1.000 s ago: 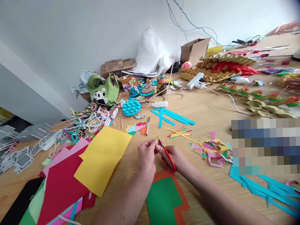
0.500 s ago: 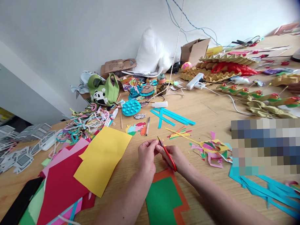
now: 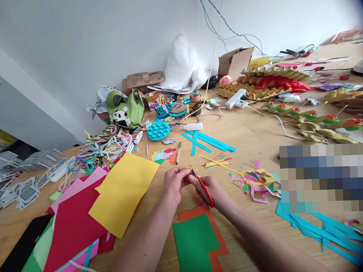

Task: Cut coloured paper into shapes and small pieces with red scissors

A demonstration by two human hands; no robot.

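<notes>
Pale wooden tabletop [image 3: 247, 237], cluttered, against plain wall. Right hand [image 3: 211, 190], centre of frame, fingers wrapped on red-handled metal scissors [image 3: 205, 187], blades angled toward upper left. Left hand [image 3: 173, 184] just beside; thumb and forefinger pinched, seemingly on tiny yellow paper bit [image 3: 190, 168] by blade tips; its shape too small to tell. Green paper sheet [image 3: 195, 242] over orange paper sheet [image 3: 193, 213], bottom centre. Best: short snips, turn paper rather than scissors, keep left fingertips behind cutting line.
</notes>
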